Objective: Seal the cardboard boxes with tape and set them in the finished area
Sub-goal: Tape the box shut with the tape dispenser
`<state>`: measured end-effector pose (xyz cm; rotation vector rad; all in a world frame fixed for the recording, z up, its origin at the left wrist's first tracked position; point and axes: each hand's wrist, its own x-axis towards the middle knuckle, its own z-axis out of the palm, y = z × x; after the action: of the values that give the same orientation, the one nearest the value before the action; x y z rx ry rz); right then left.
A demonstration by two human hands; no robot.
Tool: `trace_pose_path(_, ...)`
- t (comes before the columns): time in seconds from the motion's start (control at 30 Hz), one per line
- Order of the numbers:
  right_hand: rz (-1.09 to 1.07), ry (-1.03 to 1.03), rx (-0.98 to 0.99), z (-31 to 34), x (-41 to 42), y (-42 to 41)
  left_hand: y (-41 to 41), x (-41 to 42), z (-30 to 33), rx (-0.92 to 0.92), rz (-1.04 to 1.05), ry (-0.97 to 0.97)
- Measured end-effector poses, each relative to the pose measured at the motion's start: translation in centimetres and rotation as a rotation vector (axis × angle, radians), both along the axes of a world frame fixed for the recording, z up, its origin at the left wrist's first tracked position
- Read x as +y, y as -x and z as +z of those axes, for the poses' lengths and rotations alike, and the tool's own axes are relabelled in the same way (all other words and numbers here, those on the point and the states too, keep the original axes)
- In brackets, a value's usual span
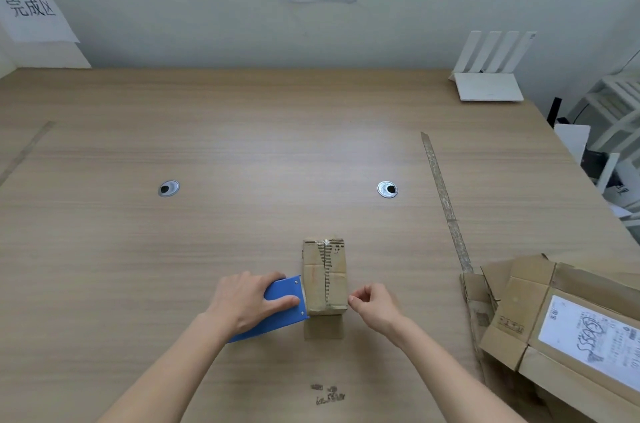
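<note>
Near the table's front edge, we are gripping the blue tape dispenser in our left hand beside the small, light-looking cardboard box, best held by its sides, while our right hand is pinching together at its corner.

A small brown cardboard box lies lengthwise on the tabletop — flaps closed, centre seam ragged — with a blue tape dispenser touching its left side.
</note>
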<state>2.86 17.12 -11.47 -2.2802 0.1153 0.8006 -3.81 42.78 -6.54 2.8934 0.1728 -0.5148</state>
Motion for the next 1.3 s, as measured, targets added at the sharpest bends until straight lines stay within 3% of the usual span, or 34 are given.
trace_pose_path(0.2, 0.004, 0.053, 0.02, -0.5, -0.2, -0.2, -0.7, 0.1, -0.7, 0.003, -0.017, 0.02)
trace_pose_path(0.33, -0.01, -0.131, -0.21, 1.4, 1.1, 0.0, -1.5, 0.0, -0.3, 0.001, -0.04, 0.043)
trace_pose_path(0.43, 0.081, -0.243, -0.161, 1.9, 3.5, 0.7, -1.7, -0.4, -0.3, -0.007, -0.045, 0.048)
trace_pose_path(0.77, 0.149, -0.161, -0.143, 1.0, 4.4, 1.3, -1.1, 1.7, 1.5, 0.029, -0.041, 0.035)
trace_pose_path(1.07, 0.182, -0.126, -0.151, 0.9, 4.4, 0.7, -0.4, 3.5, 1.4, 0.063, -0.034, -0.125)
trace_pose_path(1.3, 0.166, -0.166, -0.164, 0.5, 4.1, 1.2, -1.3, -0.4, -1.8, 0.041, -0.007, -0.272)
